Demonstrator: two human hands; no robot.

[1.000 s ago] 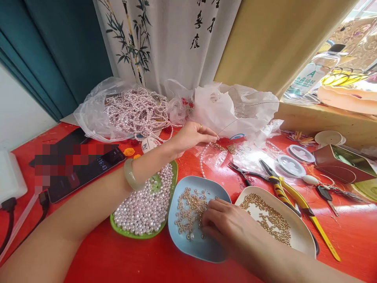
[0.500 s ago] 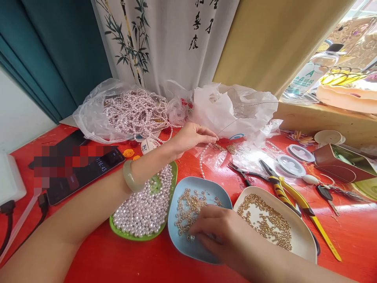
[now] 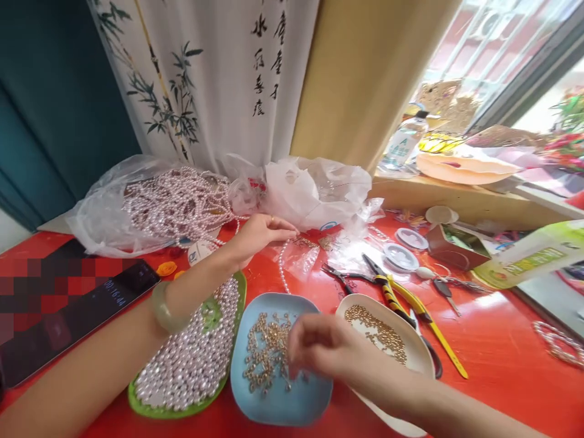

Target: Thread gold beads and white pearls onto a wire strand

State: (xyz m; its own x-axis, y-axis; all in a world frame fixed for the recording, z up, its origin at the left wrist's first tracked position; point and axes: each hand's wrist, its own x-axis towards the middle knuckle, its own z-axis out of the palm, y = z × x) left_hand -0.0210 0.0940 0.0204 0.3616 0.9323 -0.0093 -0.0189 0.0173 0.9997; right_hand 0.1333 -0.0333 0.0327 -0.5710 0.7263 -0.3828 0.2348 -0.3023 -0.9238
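My left hand (image 3: 264, 238) is closed, thumb and fingers pinching the upper end of a string of pearl beads (image 3: 281, 267). The string hangs down toward the far rim of the blue tray (image 3: 260, 409). Over that tray is my right hand (image 3: 319, 347), fingers curled together and slightly blurred; anything between its fingertips is hidden. Below it lie small gold-coloured metal findings (image 3: 267, 350). Under my left forearm, a green tray (image 3: 241, 292) holds loose pearl beads (image 3: 191, 365). To the right, partly behind my right arm, a cream tray (image 3: 422, 359) contains tiny gold beads (image 3: 378, 328).
Pliers (image 3: 395, 295) and smaller pliers (image 3: 340, 275) lie behind the cream tray, near spools (image 3: 400, 258). Bundled pearl strands (image 3: 177, 204) fill a plastic bag at the back left. A phone (image 3: 82, 325) lies left; a green-white bottle or packet (image 3: 533, 255) is at right.
The camera view has turned to the right, so everything appears shifted left. My right hand has lifted a little from the findings. My left hand still pinches the string.
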